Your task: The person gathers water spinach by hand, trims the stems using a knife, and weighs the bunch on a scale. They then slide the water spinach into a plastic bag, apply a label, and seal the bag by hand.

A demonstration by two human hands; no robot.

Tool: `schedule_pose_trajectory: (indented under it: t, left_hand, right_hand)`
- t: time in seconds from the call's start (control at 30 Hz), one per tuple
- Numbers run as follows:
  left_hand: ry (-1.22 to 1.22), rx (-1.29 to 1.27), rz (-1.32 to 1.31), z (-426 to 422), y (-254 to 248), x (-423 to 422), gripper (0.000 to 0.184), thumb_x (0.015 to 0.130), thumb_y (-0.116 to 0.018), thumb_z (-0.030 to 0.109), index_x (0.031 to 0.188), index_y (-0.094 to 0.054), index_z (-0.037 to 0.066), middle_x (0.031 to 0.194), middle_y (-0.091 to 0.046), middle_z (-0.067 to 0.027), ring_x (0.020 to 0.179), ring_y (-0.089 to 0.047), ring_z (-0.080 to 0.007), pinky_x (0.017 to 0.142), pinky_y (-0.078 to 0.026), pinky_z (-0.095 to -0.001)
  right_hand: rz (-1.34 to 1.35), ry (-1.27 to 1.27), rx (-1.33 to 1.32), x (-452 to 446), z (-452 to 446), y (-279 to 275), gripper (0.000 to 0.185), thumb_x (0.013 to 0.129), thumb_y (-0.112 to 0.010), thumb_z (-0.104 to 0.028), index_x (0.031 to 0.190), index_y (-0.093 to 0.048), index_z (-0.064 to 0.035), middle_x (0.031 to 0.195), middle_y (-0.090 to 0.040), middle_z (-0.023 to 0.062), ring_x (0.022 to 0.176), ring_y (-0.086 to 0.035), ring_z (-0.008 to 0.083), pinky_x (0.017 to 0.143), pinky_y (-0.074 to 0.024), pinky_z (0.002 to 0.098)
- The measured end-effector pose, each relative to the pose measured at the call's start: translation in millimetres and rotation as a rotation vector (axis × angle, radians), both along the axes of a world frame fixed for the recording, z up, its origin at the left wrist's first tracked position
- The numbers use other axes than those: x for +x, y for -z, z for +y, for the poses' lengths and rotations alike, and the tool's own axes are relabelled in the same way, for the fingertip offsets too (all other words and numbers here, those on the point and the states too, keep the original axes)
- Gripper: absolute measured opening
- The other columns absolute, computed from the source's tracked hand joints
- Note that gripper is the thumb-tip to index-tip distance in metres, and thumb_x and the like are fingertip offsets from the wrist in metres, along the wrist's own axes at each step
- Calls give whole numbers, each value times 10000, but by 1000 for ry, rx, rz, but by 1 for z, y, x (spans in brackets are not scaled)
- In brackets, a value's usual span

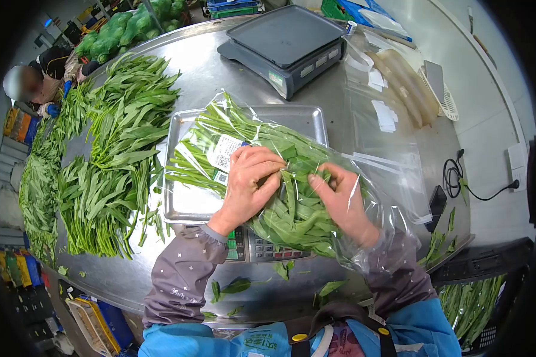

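Note:
A bunch of water spinach (295,220) lies in a clear plastic bag (372,190) on the metal weighing tray (178,211), stems to the upper left and leaves to the lower right. The bag carries a white printed label (225,153). My left hand (251,185) is closed over the middle of the bunch, its fingertips pinching the bag. At the leafy end, my right hand (343,199) has its thumb and fingers closed around some leaves. Clear film lies around the right hand and wrist; whether the hand is fully inside the bag is hard to see.
Loose water spinach (122,119) is heaped along the table's left side. A second scale (286,41) stands at the back. Flat plastic bags (393,178), a phone (436,203) and a cable (488,196) are at right. A co-worker's gloved hand (53,110) is far left.

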State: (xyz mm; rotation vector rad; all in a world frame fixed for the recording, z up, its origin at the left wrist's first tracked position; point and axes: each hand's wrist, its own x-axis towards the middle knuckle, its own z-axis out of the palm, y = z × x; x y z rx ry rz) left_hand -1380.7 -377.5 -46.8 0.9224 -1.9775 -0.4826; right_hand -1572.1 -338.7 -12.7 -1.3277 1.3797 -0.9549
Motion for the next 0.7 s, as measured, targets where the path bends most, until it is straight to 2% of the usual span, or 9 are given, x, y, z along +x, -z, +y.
schedule_pose_trajectory:
  t: [0.13,0.2,0.23,0.33,0.47,0.57,0.63,0.67,0.7]
  left_hand:
    - [-14,115,103,1,-1,0,88,718,-600,52,794,-642,34,888,-630,-36,930,-546,-220,896,-332,-362]
    - [-11,172,139,-1,1,0,84,722,-595,54,791,-638,34,889,-628,-37,917,-544,-222,898,-327,-360]
    - [16,133,59,-2,2,1,95,735,-600,61,820,-637,45,906,-621,-36,929,-534,-219,902,-321,-358]
    - [49,98,-39,-3,-1,4,119,747,-616,73,864,-635,62,936,-615,-33,954,-523,-217,904,-318,-355]
    - [74,104,-105,-1,-5,8,177,739,-654,105,913,-632,80,963,-613,-28,1000,-509,-212,925,-309,-361]
    - [71,151,-95,2,-8,11,260,737,-658,128,989,-617,77,1006,-602,-57,1034,-504,-235,955,-305,-368]
    - [71,188,-81,5,-10,14,306,756,-636,128,1054,-595,71,1054,-586,-89,1068,-495,-264,974,-308,-374]
    - [71,194,-85,8,-13,16,289,774,-589,62,1062,-595,39,1087,-583,-99,1075,-503,-261,964,-345,-351]
    - [53,216,-22,11,-12,18,267,793,-570,52,1058,-595,29,1082,-586,-105,1062,-514,-253,949,-360,-339]
  right_hand:
    - [-165,106,125,-2,-1,7,151,842,-588,-142,843,-582,9,713,-572,30,599,-475,63,485,-360,215]
    - [-349,233,216,-4,0,9,212,863,-563,-131,1017,-537,12,740,-566,10,528,-465,27,426,-352,182]
    - [-308,170,273,-9,1,5,250,868,-558,-139,1064,-505,7,808,-575,37,543,-490,41,422,-357,178]
    - [-285,147,269,-18,10,3,294,864,-573,-198,1076,-505,-6,819,-543,36,607,-471,47,471,-372,214]
    - [-479,402,257,-57,39,8,276,870,-566,-185,1084,-489,-29,779,-515,20,538,-433,63,468,-361,211]
    - [-298,529,307,-86,82,-7,295,871,-564,-183,1112,-474,-40,755,-508,14,481,-402,68,450,-359,220]
    - [-245,490,339,-123,111,-1,293,871,-563,-185,1114,-472,-49,756,-502,7,485,-407,70,448,-362,225]
    - [-190,440,372,-144,125,5,291,872,-561,-187,1116,-470,-58,757,-495,-1,489,-413,72,446,-366,230]
    - [-199,538,389,-165,141,12,268,875,-553,-204,1093,-484,-66,752,-496,-4,485,-420,76,445,-366,224]
